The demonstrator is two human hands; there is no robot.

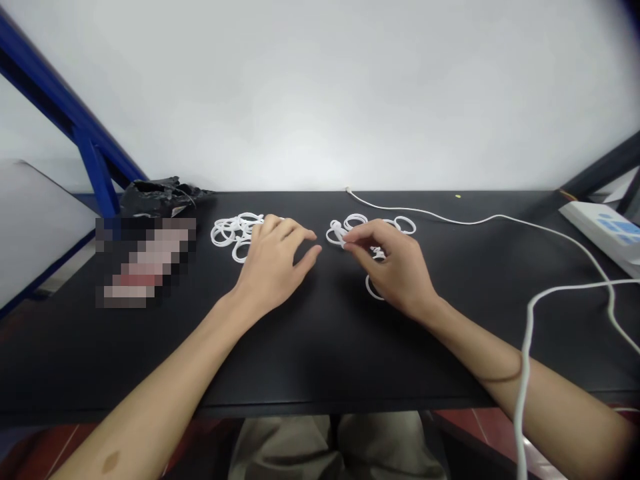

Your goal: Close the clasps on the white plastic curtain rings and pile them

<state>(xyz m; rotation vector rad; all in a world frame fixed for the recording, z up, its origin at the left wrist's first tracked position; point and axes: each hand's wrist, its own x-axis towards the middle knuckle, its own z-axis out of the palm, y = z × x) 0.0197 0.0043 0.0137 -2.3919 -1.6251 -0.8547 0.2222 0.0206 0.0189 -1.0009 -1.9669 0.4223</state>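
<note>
At the centre right, my right hand (395, 267) pinches a white ring-shaped piece (338, 233) between thumb and forefinger. Around and partly behind this hand lie several more white loops, among them a white ring (405, 225) and a loop near the wrist that is half hidden. My left hand (277, 250) hovers over or rests at the edge of a tangled group of white rings (225, 232). Its thumb and forefinger are apart with nothing between them. Part of that group is covered by the fingers. The exact kind of the rings is too small to make out.
All this lies on a black table (320, 333) against a white wall. A white cable (450, 219) runs across the right side, and a thicker loop hangs before my right forearm. Crumpled black plastic (155, 199) sits back left; a white box (607, 227) stands far right.
</note>
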